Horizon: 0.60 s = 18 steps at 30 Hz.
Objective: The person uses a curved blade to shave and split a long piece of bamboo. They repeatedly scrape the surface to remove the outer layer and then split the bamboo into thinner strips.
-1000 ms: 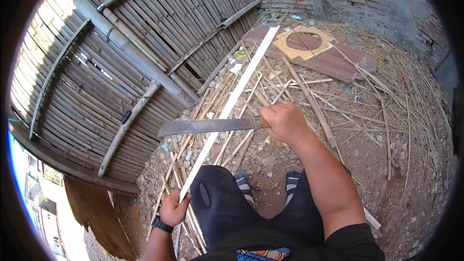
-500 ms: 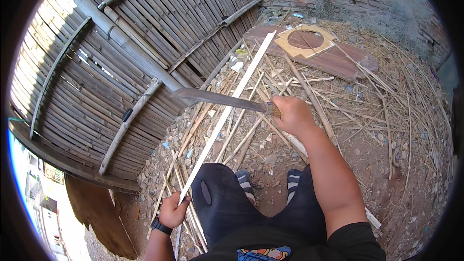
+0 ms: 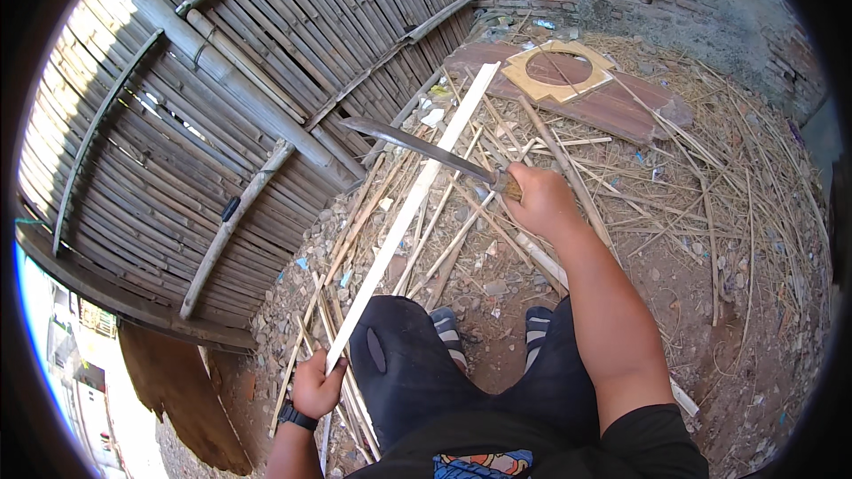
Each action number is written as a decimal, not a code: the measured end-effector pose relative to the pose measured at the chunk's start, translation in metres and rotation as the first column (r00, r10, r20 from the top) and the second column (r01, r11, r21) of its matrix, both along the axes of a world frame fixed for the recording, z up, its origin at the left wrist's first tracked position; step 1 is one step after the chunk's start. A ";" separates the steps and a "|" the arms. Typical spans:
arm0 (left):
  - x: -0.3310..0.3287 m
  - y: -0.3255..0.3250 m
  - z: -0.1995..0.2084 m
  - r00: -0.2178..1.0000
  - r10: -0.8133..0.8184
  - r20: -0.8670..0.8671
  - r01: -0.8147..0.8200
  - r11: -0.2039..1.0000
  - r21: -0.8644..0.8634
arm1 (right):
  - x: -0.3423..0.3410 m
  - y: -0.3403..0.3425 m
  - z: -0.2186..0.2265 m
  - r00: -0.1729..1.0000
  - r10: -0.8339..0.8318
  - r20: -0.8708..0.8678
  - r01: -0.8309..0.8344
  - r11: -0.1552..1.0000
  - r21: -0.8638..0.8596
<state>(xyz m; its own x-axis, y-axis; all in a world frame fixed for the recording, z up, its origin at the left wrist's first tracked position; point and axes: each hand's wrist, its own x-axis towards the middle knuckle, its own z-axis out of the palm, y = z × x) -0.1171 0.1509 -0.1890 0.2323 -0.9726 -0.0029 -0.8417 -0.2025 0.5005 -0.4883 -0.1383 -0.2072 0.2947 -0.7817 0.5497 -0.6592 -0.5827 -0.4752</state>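
Fists (image 3: 541, 204) closed: machete (image 3: 417, 146), bamboo strip (image 3: 408, 213).

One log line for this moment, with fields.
left hand: grips bamboo strip | right hand: holds machete raised above strip | ground: bamboo scraps

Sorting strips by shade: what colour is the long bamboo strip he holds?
Pale cream bamboo strip, seen in the head view.

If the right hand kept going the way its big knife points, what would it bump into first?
Probably the long pale bamboo strip: the right hand aims its long grey-bladed knife across it, toward the woven bamboo fence. Depth is unclear, so the blade may pass above the strip.
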 end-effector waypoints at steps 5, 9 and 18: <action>-0.005 -0.001 -0.003 0.997 0.037 0.070 -0.032 0.997 -0.075 | 0.015 0.017 0.009 0.982 0.168 -0.087 -0.176 0.980 -0.096; -0.003 0.005 0.005 0.977 0.078 0.199 -0.057 0.992 -0.111 | 0.014 0.018 0.011 0.973 0.203 -0.114 -0.221 0.959 -0.177; 0.004 0.014 0.007 0.948 0.106 0.300 -0.049 0.981 -0.190 | 0.003 0.006 0.004 1.000 0.027 0.009 -0.026 0.998 -0.050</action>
